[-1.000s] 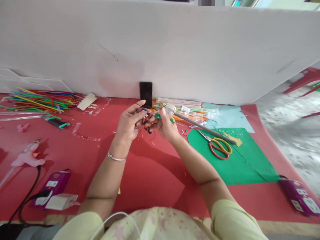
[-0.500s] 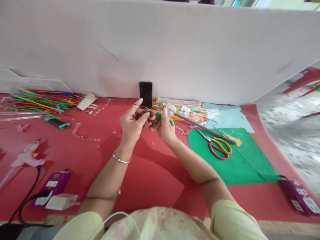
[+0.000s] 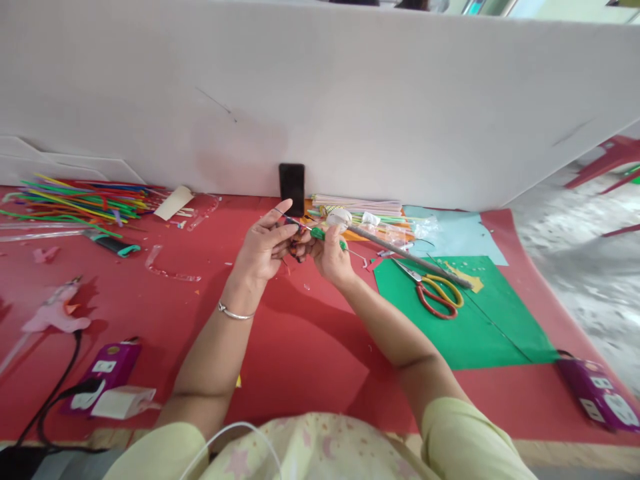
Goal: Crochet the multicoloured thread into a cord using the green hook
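1. Nearest me: purple power strip [image 3: 103, 373] with a white plug box [image 3: 123, 402] low left, a second purple strip [image 3: 597, 393] low right, both on the red table [image 3: 300, 353].
2. My left hand [image 3: 263, 250] is raised over the table middle, fingers pinched on a small dark wire bundle [image 3: 295, 243]; thumb and forefinger also grip a thin dark wire end [image 3: 283, 215] sticking up-left.
3. My right hand [image 3: 333, 257] is clenched round a green pipe cleaner [image 3: 323, 233], touching the bundle from the right. Both hands meet at the bundle, held off the table.
4. Progress, my guess: the piece is mid-build. Green stem and dark bits are joined at one spot, but a loose end shows, so wrapping looks unfinished. Bundle too small to tell its shape.
5. Right of my hands: scissors [image 3: 437, 290] lie untouched on a green sheet [image 3: 480, 333], a grey stick [image 3: 410, 253] just beyond them.
6. Left: pink glue gun [image 3: 55, 313] on the table, cord trailing, well apart from my hands.
7. Further back: heap of coloured pipe cleaners [image 3: 80, 200] far left, lots unused; paper stack [image 3: 360, 203] behind my hands.
8. Farthest: black phone [image 3: 292, 188] leaning on the white board [image 3: 320, 100].
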Tool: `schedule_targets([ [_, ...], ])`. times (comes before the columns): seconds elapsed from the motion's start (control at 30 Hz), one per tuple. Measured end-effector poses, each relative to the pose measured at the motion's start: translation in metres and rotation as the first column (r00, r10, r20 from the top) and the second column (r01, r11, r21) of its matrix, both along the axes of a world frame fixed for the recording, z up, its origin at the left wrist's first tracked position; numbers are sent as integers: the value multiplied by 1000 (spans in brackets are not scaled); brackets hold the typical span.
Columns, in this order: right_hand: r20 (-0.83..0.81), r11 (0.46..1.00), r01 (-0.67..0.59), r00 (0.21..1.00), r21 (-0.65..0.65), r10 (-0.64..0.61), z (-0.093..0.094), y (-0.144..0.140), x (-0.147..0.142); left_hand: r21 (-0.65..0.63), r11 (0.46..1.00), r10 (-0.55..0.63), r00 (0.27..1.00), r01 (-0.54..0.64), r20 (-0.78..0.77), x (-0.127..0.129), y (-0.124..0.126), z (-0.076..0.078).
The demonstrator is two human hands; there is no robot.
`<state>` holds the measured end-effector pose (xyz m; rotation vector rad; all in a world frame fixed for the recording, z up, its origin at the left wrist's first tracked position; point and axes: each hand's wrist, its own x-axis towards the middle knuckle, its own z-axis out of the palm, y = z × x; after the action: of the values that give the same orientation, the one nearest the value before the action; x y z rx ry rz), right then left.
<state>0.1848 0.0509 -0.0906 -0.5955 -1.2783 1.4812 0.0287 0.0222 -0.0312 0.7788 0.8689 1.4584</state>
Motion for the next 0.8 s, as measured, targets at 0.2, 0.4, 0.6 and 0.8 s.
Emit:
schedule_targets([
  [0.2,107,978,46,992,204,-69,12,0,13,-51,998,27,998,-24,57,4,-2,7],
  [0.4,87,960,161,979,229,-184,15,-3,11,5,997,83,995,-83,56,12,-2,4],
  [0.6,28,992,53,998,116,-57,14,0,10,145,984,110,994,-108,-4,13,-2,1],
  [0.8,38,992,52,998,111,-57,23,-3,11,199,966,181,982,-167,-53,12,-1,1],
])
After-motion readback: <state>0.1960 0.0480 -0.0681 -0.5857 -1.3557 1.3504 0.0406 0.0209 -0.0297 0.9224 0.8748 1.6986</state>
